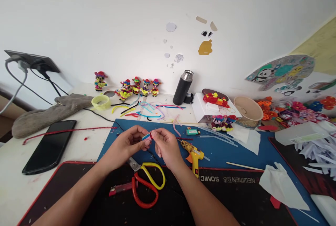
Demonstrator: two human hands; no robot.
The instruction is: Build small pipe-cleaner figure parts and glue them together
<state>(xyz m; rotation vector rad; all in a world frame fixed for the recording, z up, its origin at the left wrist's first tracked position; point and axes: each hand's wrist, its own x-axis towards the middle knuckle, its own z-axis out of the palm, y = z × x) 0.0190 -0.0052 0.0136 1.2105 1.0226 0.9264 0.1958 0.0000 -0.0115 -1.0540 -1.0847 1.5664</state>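
Above the blue mat, my left hand [132, 143] and my right hand [165, 143] meet, both closed in a pinch. Between their fingertips is a small blue, pink and red pipe-cleaner piece [146, 136], partly covered by the fingers. A dark red pipe cleaner [185, 139] lies just right of my right hand. Below the hands rest scissors [152, 180] with one yellow and one red handle, beside a red box cutter [123, 187]. A yellow glue gun [194, 155] lies right of my right hand.
Pipe cleaners [149, 110] lie scattered behind the hands. Several small figures [126, 89] stand by the wall, left of a black thermos [183, 87]. A phone [49, 145] and driftwood [49, 114] sit left. At right are a bowl [248, 108] and tissue [280, 185].
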